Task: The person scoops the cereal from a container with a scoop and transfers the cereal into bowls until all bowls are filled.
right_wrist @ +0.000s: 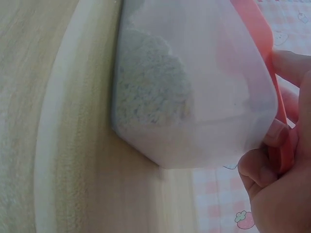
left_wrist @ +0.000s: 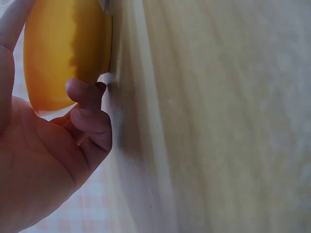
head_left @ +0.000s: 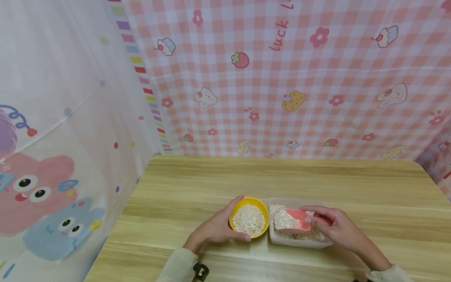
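My left hand (head_left: 222, 226) holds a round yellow bowl (head_left: 266, 209), thumb at the near side and fingers round the left and far side. Pale flakes like oats (head_left: 249, 220) are heaped in it. Pinched by its handle in my right hand (head_left: 336, 228) is a coral-pink scoop (head_left: 299, 217), loaded with the same flakes (head_left: 284, 220). The scoop is over a translucent plastic box (head_left: 299, 244), right beside the bowl, with more flakes inside. In the left wrist view, curled fingers (left_wrist: 90, 119) are at the bowl's lower side (left_wrist: 48, 63). The right wrist view shows the scoop handle (right_wrist: 282, 150) against the box's upper edge.
Bowl and box stand on a wood-grain table (head_left: 211, 180). A pink checked cloth (head_left: 218, 78) hangs behind the table's far edge, and a white cartoon-print cloth (head_left: 84, 129) hangs at the left.
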### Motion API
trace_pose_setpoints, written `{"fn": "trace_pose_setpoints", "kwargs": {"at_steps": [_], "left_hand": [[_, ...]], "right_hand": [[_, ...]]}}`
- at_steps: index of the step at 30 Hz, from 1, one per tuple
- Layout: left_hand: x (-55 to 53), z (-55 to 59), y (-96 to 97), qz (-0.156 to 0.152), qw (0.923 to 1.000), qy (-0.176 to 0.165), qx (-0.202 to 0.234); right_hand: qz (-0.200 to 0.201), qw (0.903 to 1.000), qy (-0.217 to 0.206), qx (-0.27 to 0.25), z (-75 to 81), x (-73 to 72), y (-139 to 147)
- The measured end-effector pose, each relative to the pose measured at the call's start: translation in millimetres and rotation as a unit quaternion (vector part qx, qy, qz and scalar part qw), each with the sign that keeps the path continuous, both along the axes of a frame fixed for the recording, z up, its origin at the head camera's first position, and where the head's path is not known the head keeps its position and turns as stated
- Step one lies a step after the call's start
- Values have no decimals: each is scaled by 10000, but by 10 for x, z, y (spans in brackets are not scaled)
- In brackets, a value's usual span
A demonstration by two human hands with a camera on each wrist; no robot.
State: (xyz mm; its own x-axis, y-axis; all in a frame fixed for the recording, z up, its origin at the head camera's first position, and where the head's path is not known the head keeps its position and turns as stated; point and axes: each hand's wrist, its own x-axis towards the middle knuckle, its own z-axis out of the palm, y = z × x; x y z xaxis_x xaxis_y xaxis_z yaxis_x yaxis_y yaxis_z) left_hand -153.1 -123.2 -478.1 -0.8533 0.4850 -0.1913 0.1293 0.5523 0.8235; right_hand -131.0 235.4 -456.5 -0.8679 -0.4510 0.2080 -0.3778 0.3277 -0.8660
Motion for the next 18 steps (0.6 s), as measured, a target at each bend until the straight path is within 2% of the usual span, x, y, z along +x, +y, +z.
{"fn": "trace_pose_setpoints", "kwargs": {"at_steps": [7,18], "left_hand": [[-10,6,3,-27,9999,-149,71],[-12,2,6,132,9993,-337,133]], "right_hand": [[8,9999,43,100,22,-3,5],[-43,9990,414,169,108,-16,4]]}}
